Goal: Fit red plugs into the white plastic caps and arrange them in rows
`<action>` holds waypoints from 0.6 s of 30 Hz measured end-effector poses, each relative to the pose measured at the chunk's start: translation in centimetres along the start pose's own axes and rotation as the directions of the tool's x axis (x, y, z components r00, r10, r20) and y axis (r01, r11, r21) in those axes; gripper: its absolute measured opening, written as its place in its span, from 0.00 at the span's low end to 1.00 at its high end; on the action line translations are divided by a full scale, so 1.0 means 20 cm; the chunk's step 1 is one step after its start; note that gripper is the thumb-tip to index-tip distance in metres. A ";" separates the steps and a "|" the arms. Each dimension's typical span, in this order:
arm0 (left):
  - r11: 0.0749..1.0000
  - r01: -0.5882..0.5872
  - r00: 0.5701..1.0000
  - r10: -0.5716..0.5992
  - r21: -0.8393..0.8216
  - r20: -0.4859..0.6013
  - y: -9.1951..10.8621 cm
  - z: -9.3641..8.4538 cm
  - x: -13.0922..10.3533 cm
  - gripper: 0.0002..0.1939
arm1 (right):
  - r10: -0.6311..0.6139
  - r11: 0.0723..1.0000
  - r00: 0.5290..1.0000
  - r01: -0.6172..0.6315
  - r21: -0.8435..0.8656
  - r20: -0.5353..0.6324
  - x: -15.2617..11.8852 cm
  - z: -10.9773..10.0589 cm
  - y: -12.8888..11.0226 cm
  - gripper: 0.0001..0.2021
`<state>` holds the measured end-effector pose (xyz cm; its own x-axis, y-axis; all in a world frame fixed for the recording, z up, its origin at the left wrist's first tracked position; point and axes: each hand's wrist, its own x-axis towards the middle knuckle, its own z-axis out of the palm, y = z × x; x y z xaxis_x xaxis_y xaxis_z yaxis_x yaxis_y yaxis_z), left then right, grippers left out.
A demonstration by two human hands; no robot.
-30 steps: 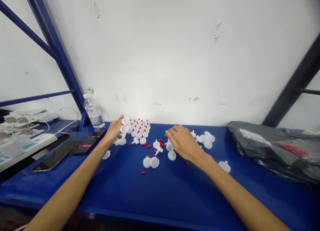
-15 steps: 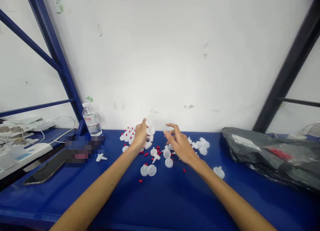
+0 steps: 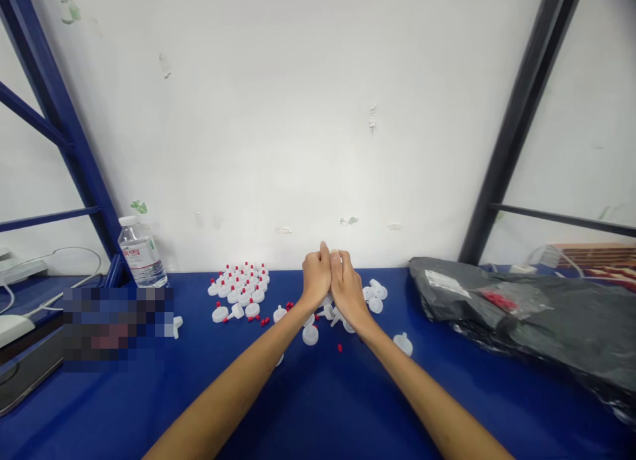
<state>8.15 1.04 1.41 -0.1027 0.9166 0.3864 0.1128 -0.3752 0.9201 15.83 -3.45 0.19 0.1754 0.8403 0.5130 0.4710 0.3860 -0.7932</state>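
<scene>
My left hand (image 3: 317, 274) and my right hand (image 3: 346, 284) are pressed together above the back of the blue table. Both have their fingers closed. A bit of white spout cap (image 3: 327, 299) shows just under the left hand; the fingers hide most of what is between them. Loose white spout caps (image 3: 311, 335) lie below and around the wrists. To the left stands a cluster of white caps with red tips (image 3: 246, 289). Small loose red tips (image 3: 263, 321) are scattered near the left forearm, and a single red tip (image 3: 340, 348) lies between the forearms.
Further white caps (image 3: 376, 305) lie right of my right hand, and one cap (image 3: 403, 345) sits nearer the front. A grey plastic bag (image 3: 536, 307) covers the right side. On the left are a water bottle (image 3: 142, 253), a phone (image 3: 30, 370) and a blurred patch.
My hands were apart and have come together. White caps visible in my left hand before are now mostly hidden. The view has turned a little to the right.
</scene>
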 end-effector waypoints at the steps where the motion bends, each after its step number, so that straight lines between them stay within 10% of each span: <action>1: 0.999 0.032 0.999 -0.032 -0.018 -0.013 -0.01 0.00 0.00 0.28 | -0.004 1.000 1.000 0.004 -0.010 0.000 0.00 0.00 0.01 0.22; 9: 0.909 0.325 0.932 -0.355 -0.260 -0.076 -0.07 0.05 0.00 0.20 | -0.031 1.000 0.998 0.031 0.002 -0.049 0.01 0.04 0.05 0.20; 18: 0.683 0.543 0.812 -0.576 -0.489 0.096 -0.01 0.02 0.02 0.18 | 0.121 0.968 0.989 -0.100 0.232 -0.080 0.06 0.04 0.10 0.29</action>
<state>8.47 1.53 1.41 -0.0533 0.9734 -0.2228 -0.4622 0.1737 0.8696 16.30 -1.44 -0.95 0.2996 0.8477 0.4378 0.2380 0.3780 -0.8947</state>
